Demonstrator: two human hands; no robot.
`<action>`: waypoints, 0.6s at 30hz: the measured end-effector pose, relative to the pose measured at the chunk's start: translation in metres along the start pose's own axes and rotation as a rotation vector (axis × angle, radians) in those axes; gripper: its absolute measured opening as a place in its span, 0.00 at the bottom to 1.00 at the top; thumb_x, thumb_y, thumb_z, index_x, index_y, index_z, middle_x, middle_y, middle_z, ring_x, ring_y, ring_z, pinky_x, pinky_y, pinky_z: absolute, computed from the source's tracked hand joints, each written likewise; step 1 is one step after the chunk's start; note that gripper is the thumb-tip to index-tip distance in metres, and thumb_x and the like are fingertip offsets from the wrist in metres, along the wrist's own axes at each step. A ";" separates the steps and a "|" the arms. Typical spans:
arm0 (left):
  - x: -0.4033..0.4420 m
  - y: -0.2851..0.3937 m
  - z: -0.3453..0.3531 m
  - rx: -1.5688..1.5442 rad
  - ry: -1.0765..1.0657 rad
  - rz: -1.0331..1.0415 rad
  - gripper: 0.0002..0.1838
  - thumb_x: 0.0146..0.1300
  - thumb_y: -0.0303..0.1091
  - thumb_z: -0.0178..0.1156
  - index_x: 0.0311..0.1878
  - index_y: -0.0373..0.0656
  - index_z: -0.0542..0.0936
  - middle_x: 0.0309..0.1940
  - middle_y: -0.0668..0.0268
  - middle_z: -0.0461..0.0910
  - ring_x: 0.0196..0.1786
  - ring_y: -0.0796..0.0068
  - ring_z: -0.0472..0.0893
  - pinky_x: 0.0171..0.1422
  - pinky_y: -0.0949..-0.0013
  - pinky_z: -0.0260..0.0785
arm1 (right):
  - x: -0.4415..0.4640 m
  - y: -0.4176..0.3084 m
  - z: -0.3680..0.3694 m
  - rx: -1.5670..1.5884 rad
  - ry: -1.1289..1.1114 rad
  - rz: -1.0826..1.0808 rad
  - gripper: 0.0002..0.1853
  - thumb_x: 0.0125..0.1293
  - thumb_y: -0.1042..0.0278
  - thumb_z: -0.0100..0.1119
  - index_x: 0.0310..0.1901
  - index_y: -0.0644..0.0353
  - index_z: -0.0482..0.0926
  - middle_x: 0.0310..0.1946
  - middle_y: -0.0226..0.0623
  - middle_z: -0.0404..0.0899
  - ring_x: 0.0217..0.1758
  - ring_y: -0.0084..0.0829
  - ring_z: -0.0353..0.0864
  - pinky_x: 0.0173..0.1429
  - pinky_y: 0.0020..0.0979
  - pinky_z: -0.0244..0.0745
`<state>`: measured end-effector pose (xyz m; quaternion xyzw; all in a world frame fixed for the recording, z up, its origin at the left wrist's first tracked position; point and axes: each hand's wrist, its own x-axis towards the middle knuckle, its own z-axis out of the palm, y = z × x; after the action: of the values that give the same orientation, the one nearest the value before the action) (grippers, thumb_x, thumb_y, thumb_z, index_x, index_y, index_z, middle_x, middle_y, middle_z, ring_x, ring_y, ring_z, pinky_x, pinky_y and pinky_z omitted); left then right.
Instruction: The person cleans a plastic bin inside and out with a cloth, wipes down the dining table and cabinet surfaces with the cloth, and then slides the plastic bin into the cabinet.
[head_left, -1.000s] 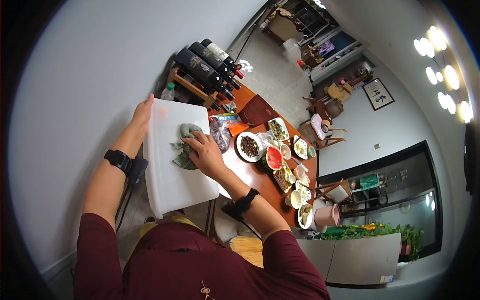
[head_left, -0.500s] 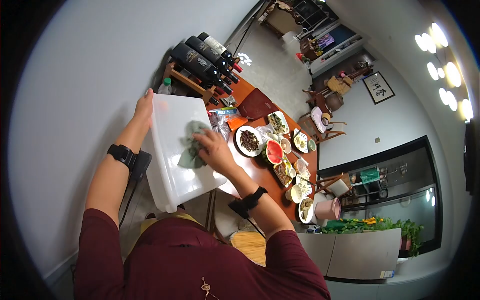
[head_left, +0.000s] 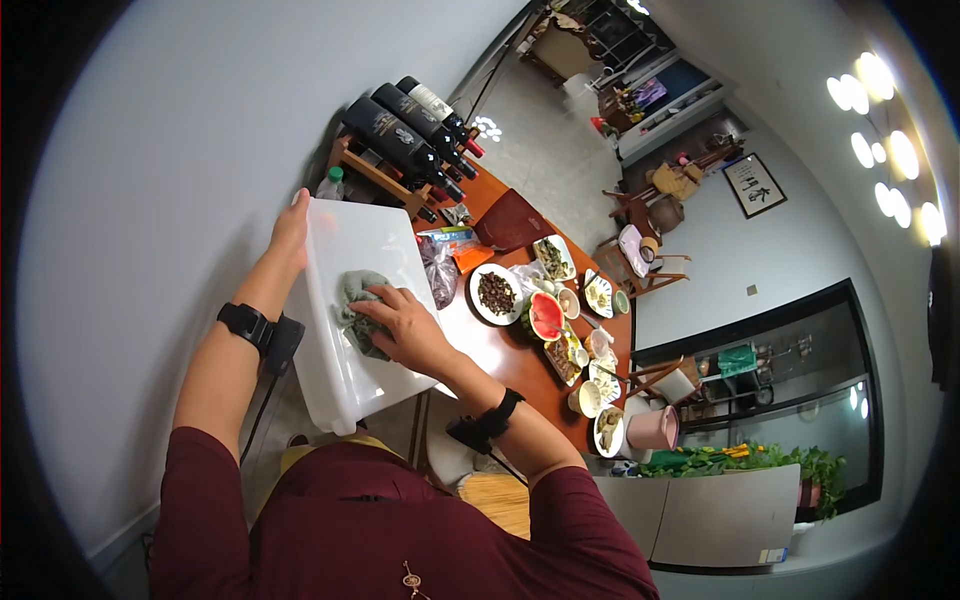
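Note:
A white translucent plastic box (head_left: 385, 232) is tilted in front of my body, its broad flat face toward me. My left hand (head_left: 291, 235) grips its upper left edge; most of the fingers are hidden behind it. A crumpled grey-green cloth (head_left: 360, 288) lies against the flat face. Bent over the cloth, my right hand (head_left: 408, 328) holds it pressed to the plastic near the middle of the box.
Behind the box is a wooden table (head_left: 508, 345) with plates of food, a cut watermelon (head_left: 546, 315) and a wine rack (head_left: 375, 172) holding several bottles (head_left: 390, 135). A green-capped bottle (head_left: 331, 183) stands by the wall (head_left: 190, 150). A pink bin (head_left: 652, 428) is at the right.
My right hand has slid the cloth left and slightly down across the box face, and the cloth is more bunched up. My left hand keeps its hold on the edge.

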<state>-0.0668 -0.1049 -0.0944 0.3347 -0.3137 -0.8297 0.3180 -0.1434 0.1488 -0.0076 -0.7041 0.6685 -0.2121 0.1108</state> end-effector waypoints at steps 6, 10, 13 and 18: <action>-0.048 -0.009 0.006 0.031 -0.045 -0.074 0.28 0.71 0.55 0.49 0.58 0.37 0.72 0.50 0.59 0.77 0.52 0.65 0.77 0.58 0.59 0.71 | 0.003 0.001 0.008 -0.048 0.075 0.026 0.28 0.49 0.75 0.61 0.56 0.49 0.76 0.57 0.43 0.71 0.55 0.48 0.71 0.61 0.42 0.70; -0.112 -0.008 0.025 -0.054 -0.003 -0.177 0.32 0.71 0.57 0.47 0.65 0.38 0.67 0.58 0.60 0.74 0.59 0.64 0.74 0.63 0.58 0.67 | 0.005 0.003 0.009 -0.070 0.142 0.076 0.27 0.49 0.76 0.61 0.56 0.50 0.76 0.57 0.44 0.71 0.54 0.49 0.72 0.60 0.42 0.70; -0.116 -0.028 0.015 -0.125 -0.120 -0.136 0.34 0.71 0.58 0.46 0.67 0.39 0.66 0.61 0.60 0.72 0.62 0.63 0.72 0.67 0.58 0.64 | 0.016 0.014 0.016 -0.065 0.195 0.121 0.27 0.50 0.75 0.63 0.56 0.50 0.76 0.56 0.45 0.72 0.54 0.50 0.71 0.60 0.42 0.70; -0.120 -0.022 0.025 -0.133 -0.080 -0.136 0.34 0.71 0.59 0.45 0.67 0.39 0.65 0.62 0.60 0.71 0.63 0.64 0.71 0.68 0.58 0.64 | 0.030 0.022 0.011 -0.023 0.109 0.053 0.24 0.54 0.72 0.63 0.55 0.50 0.77 0.57 0.45 0.71 0.57 0.51 0.70 0.63 0.43 0.67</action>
<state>-0.0240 0.0042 -0.0531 0.2998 -0.2471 -0.8811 0.2696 -0.1576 0.1160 -0.0219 -0.6747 0.6945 -0.2395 0.0714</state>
